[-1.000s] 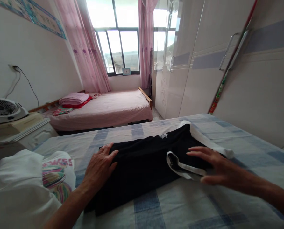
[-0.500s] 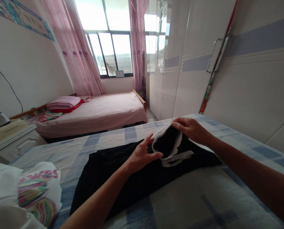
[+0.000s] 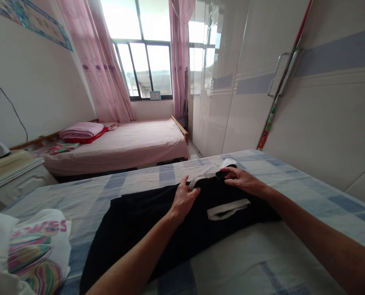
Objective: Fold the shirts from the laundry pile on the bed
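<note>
Over the blue-and-white checked bedsheet (image 3: 240,250), your left hand (image 3: 183,197) pinches the white band (image 3: 203,178) and your right hand (image 3: 244,181) the dark edge of a black cloth garment (image 3: 139,217) lying there; it should handle light and limp, so hold its edges.

Bright daylight here, streaming through the dark-framed window (image 3: 142,57), pink curtains (image 3: 92,57) either side! Beneath it, a pink-covered bed (image 3: 139,141) with a wooden frame (image 3: 179,125); white wall (image 3: 29,73) on the left, glossy pale wardrobe (image 3: 256,45) on the right, blue-and-white checked sheet (image 3: 246,258) up front.
</note>
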{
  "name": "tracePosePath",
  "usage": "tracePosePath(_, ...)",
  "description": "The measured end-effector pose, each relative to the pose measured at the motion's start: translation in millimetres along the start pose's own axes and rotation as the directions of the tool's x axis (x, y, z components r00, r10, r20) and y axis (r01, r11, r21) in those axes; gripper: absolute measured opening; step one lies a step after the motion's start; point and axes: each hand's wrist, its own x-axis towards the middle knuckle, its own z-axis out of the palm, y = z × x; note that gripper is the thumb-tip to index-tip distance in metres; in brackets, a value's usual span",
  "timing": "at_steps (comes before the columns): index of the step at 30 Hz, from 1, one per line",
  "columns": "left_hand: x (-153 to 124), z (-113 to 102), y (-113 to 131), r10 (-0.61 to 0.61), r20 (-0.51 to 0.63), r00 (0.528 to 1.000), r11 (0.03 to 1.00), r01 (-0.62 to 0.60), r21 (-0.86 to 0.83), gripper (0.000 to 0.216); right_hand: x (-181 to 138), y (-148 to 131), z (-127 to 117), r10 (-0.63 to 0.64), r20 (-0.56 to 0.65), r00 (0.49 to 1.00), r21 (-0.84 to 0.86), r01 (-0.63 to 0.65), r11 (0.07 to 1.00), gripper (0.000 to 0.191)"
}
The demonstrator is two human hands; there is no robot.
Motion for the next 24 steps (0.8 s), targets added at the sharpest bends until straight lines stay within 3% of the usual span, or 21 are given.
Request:
tracePosePath(3, -3, 2, 12, -0.029, -0.070, 0.997, 0.976, 0.013, -0.217, 0.073, -2, -12, -3, -0.090, -0.114, 0.989, 0.049, 0.096, 0.994, 0.041)
tracePosePath(5, -8, -1, 14, -0.099, -0.045, 0.994, 0.958, 0.083, -0.276, 0.075, -1, -14, -5, -0.105, -0.141, 0.984, 0.029, 0.110, 0.994, 0.035)
tracePosePath(8, -19, -8, 11, -0.191, 0.020, 0.981, 0.980, 0.192, -0.060, 0.075, 0, -1, -9, -0.046, -0.108, 0.993, -0.162, 0.028, 0.986, 0.027)
tracePosePath(10, -24, -15, 8, -0.048, 0.000, 0.999, 0.968, 0.047, 0.247, 0.063, 1, 12, -10, -0.056, -0.174, 0.983, -0.324, -0.004, 0.946, 0.024)
tracePosePath(13, -25, -35, 10, 0.267, 0.071, 0.961, 0.723, -0.248, 0.645, 0.033, 5, 28, -13, -0.159, -0.374, 0.914, -0.522, -0.065, 0.851, 0.029)
tracePosePath(15, -19, -59, 13, 0.325, 0.114, 0.939, 0.543, -0.284, 0.790, 0.030, 12, 32, -16, -0.222, -0.404, 0.887, -0.628, -0.093, 0.773, 0.034)
tracePosePath(19, -4, -118, 11, 0.248, 0.073, 0.966, 0.276, -0.142, 0.951, 0.034, 36, 36, -23, -0.280, -0.224, 0.934, -0.779, 0.001, 0.628, 0.038)
tracePosePath(22, -3, -153, 1, 0.141, 0.045, 0.989, 0.193, -0.072, 0.979, 0.039, 55, 42, -26, -0.229, -0.132, 0.964, -0.811, 0.028, 0.585, 0.039)
tracePosePath(24, -7, -166, -5, 0.142, 0.052, 0.988, 0.180, -0.078, 0.981, 0.039, 63, 48, -27, -0.193, -0.100, 0.976, -0.822, 0.029, 0.569, 0.038)
